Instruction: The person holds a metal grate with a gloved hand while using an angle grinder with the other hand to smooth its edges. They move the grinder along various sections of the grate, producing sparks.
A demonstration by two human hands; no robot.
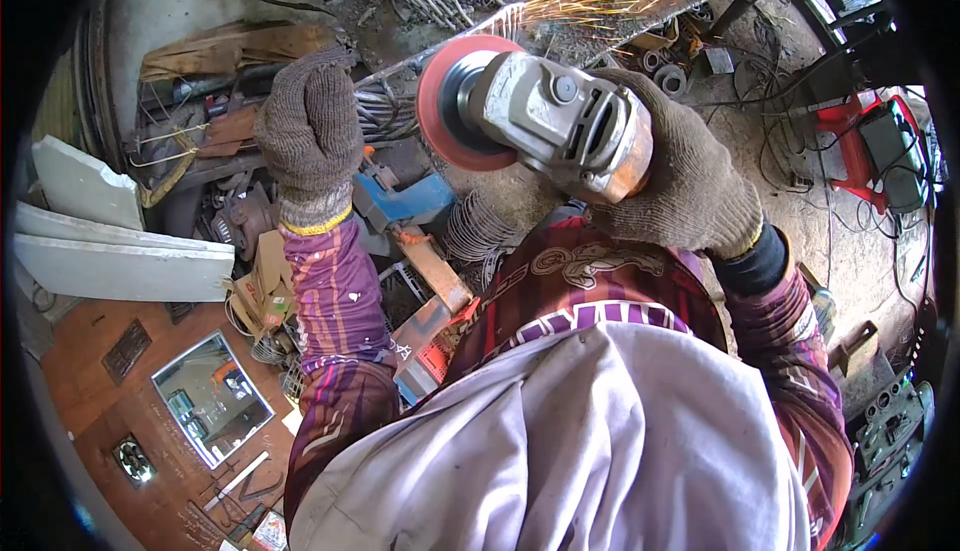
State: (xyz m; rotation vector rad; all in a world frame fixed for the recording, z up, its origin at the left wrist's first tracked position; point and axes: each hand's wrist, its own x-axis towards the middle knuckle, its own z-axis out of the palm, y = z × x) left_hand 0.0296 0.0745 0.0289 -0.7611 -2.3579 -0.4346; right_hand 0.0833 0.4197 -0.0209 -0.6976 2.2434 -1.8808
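My right hand [690, 166], in a brown knitted glove, is wrapped round the body of an angle grinder [560, 116]. Its red disc [438, 101] faces left, and orange sparks [610, 6] stream away from the disc's upper edge to the right. A narrow metal bar [400, 66] slants from my left glove up to the disc's top edge, where the two seem to touch. My left hand [312, 126], gloved alike, is closed at the bar's near end; its fingers partly hide the grip.
A dark workbench [570, 46] carries metal rods [430, 6]. Below lie coiled wire rings [480, 226], a blue metal box [415, 201] and cardboard [268, 276]. White panels [130, 256] lean at left. A red-and-black machine [880, 151] with loose cables stands at right, above a tool case [885, 441].
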